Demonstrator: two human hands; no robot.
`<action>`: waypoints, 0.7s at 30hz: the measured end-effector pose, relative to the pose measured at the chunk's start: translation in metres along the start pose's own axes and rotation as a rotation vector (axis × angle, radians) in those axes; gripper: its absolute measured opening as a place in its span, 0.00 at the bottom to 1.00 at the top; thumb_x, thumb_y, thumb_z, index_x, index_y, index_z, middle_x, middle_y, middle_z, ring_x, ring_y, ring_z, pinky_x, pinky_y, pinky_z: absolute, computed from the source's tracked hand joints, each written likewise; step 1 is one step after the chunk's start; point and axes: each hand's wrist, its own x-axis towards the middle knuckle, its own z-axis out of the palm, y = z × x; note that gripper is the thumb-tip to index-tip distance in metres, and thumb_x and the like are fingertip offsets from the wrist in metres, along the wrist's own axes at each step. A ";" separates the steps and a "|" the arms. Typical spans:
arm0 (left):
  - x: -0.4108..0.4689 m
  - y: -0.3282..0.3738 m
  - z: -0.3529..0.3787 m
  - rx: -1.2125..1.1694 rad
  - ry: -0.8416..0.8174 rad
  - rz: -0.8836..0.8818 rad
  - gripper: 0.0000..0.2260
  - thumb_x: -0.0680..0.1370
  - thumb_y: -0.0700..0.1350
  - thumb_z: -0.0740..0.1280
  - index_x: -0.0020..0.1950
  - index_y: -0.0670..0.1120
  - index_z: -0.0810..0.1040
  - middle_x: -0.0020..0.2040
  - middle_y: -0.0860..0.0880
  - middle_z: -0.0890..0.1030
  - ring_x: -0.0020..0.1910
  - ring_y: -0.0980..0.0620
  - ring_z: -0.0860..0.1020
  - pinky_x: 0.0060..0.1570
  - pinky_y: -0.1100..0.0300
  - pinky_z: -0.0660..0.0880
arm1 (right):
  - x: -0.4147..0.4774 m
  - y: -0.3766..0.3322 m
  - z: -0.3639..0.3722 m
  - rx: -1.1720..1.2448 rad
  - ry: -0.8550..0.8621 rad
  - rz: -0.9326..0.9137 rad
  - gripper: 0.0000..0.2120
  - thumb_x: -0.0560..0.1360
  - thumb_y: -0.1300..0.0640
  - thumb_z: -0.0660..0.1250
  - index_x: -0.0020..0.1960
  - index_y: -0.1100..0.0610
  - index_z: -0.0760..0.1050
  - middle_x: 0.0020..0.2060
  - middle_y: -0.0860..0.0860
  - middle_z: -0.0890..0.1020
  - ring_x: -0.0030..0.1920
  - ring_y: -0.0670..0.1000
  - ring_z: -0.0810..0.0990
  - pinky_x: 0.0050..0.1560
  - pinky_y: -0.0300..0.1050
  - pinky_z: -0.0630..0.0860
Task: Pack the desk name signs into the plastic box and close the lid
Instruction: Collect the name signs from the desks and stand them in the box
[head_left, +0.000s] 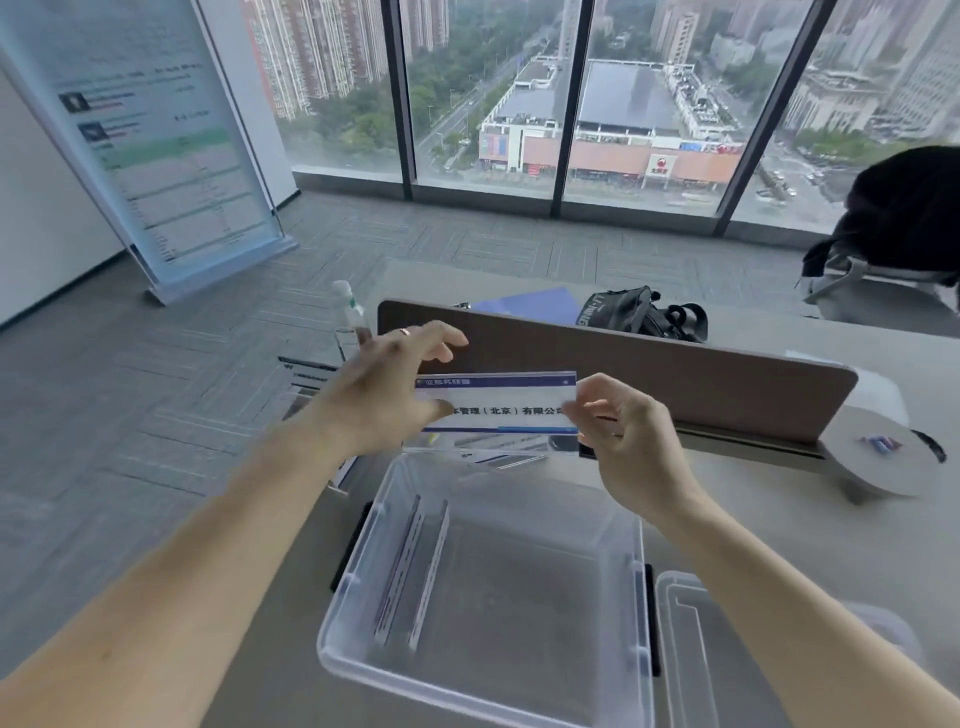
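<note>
A high-rise office — floor-to-ceiling windows look down on city blocks, grey carpet tiles cover the floor, a roll-up banner stands nearby, and a brown divider panel splits the desk.

both hands raised, left, right, fingers pinching

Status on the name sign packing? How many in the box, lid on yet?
Done: two signs stand on edge along the left side of the plastic box. In hand: the left hand and right hand hold another sign above the box's far edge. Left: more signs appear to lie on the desk beyond it, and the lid sits off, right of the box.
</note>
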 end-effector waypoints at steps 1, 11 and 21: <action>-0.002 0.004 0.004 0.011 -0.077 0.022 0.16 0.74 0.49 0.75 0.60 0.58 0.79 0.50 0.58 0.84 0.51 0.57 0.82 0.53 0.56 0.77 | -0.004 0.001 0.006 -0.048 -0.020 -0.034 0.07 0.79 0.53 0.68 0.42 0.49 0.77 0.39 0.44 0.84 0.45 0.43 0.84 0.48 0.52 0.83; -0.029 -0.012 0.110 -0.191 -0.366 -0.306 0.10 0.77 0.45 0.69 0.38 0.41 0.80 0.29 0.51 0.75 0.32 0.49 0.73 0.35 0.59 0.72 | -0.033 0.072 0.082 0.071 -0.038 0.558 0.24 0.79 0.50 0.67 0.72 0.57 0.68 0.67 0.51 0.75 0.66 0.51 0.75 0.68 0.50 0.72; -0.055 -0.058 0.216 -0.252 -0.610 -0.623 0.11 0.75 0.38 0.62 0.33 0.45 0.68 0.29 0.47 0.70 0.29 0.47 0.67 0.31 0.57 0.64 | -0.087 0.138 0.189 0.344 -0.239 1.139 0.16 0.79 0.55 0.63 0.64 0.61 0.74 0.49 0.56 0.84 0.51 0.57 0.83 0.58 0.57 0.80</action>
